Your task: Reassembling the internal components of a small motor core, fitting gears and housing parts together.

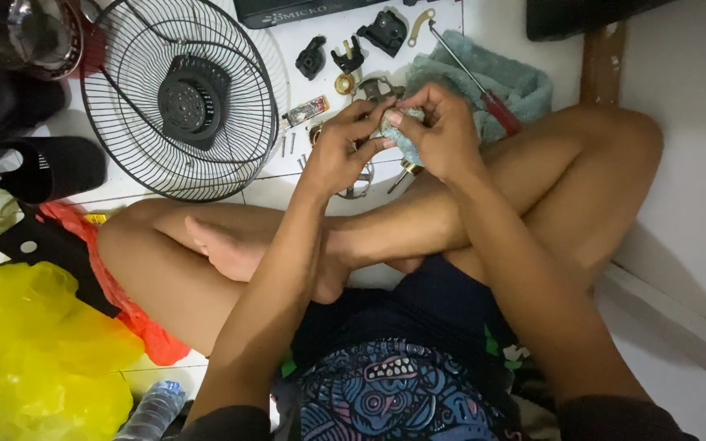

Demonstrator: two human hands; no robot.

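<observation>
I sit cross-legged on a white tiled floor. My left hand [343, 151] pinches a small metal part, mostly hidden between my fingers. Pressed against that part is a small teal cloth [406, 139], gripped by my right hand [443, 131]. Both hands meet above my shins. Just beyond them lie several black plastic fan parts [349, 55], a brass ring [345, 83], screws [288, 145] and a red-handled screwdriver [484, 90].
A black wire fan guard [180, 98] lies at the upper left. A teal towel [496, 82] sits at the upper right under the screwdriver. Yellow plastic bag [34, 351], red bag [136, 314], a water bottle [153, 412] and a black sandal [55, 167] are at my left.
</observation>
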